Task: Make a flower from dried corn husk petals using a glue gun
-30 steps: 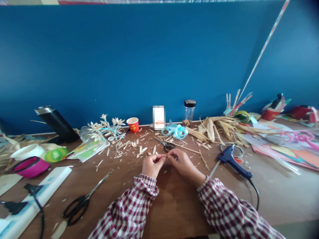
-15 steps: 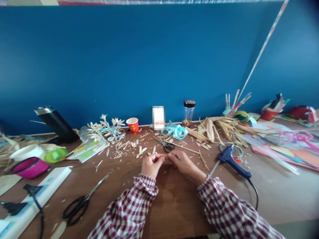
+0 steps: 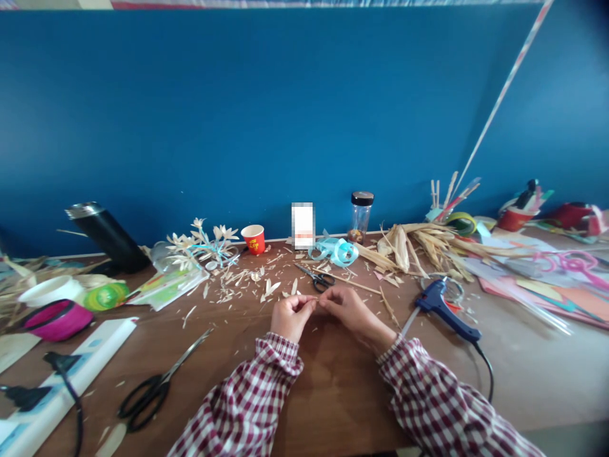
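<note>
Above the middle of the brown table, my left hand (image 3: 292, 317) and my right hand (image 3: 349, 312) meet fingertip to fingertip. Each is closed in a pinch around something small and pale, mostly hidden by the fingers, which I cannot make out. Just beyond them lie small black-handled scissors (image 3: 318, 278) and cut pale husk petals (image 3: 270, 290). A blue glue gun (image 3: 447, 308) rests to the right of my right hand. Larger black-handled scissors (image 3: 155, 392) lie open to the left of my left sleeve.
Husk flowers (image 3: 204, 244), a red paper cup (image 3: 253, 240), blue ribbon (image 3: 337, 251), a lidded jar (image 3: 361, 216) and dried corn husks (image 3: 404, 244) line the blue partition (image 3: 285, 114). At left are a black flask (image 3: 109, 238) and a power strip (image 3: 95, 352) with plugged cords.
Both hands stay in nearly the same place, still pinching. The right fingers have shifted very slightly; the objects on the table have not moved.
</note>
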Action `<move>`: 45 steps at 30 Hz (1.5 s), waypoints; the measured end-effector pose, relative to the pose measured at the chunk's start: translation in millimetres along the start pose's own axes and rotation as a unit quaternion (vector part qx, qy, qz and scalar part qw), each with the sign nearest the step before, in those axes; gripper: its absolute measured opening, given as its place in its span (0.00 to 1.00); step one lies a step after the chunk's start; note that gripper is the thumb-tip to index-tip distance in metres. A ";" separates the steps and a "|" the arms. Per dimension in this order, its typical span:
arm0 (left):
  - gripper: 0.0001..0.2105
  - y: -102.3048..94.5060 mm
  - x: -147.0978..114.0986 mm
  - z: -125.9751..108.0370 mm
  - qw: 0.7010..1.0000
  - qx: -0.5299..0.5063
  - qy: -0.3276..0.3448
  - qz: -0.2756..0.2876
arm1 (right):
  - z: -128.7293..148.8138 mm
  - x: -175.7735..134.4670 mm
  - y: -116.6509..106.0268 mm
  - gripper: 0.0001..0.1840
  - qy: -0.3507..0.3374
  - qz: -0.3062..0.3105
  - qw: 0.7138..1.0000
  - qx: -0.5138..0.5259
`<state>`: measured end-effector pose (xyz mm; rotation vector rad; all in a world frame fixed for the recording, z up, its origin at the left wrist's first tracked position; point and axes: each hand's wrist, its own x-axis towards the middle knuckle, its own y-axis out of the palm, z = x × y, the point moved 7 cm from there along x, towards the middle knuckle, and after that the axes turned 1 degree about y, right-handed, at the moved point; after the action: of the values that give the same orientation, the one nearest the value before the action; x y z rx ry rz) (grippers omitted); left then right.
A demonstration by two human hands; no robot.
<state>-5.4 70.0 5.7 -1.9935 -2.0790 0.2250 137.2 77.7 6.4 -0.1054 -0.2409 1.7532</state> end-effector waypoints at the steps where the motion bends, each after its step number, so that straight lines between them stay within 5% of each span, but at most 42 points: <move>1: 0.08 0.2 0.2 1.1 1.000 0.002 0.001 -0.003 | 1.2 -0.5 0.0 0.10 -0.001 -0.001 1.000 0.000; 16: 0.09 8.1 3.4 14.6 0.993 -0.104 -0.044 0.024 | 4.2 -1.0 -0.5 0.08 -0.044 -0.023 0.996 -0.069; 35: 0.08 1.8 -0.7 5.5 1.000 0.001 0.009 -0.014 | 13.1 -3.8 1.7 0.07 -0.060 -0.028 0.990 -0.122; 45: 0.04 -1.2 -5.5 -5.0 0.989 0.101 0.081 -0.068 | 35.2 -20.5 6.0 0.06 -0.168 -0.050 0.937 -0.302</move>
<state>-5.0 64.1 10.4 -1.6874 -1.9932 0.2289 128.4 52.9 38.1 -0.2320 -1.0165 1.5371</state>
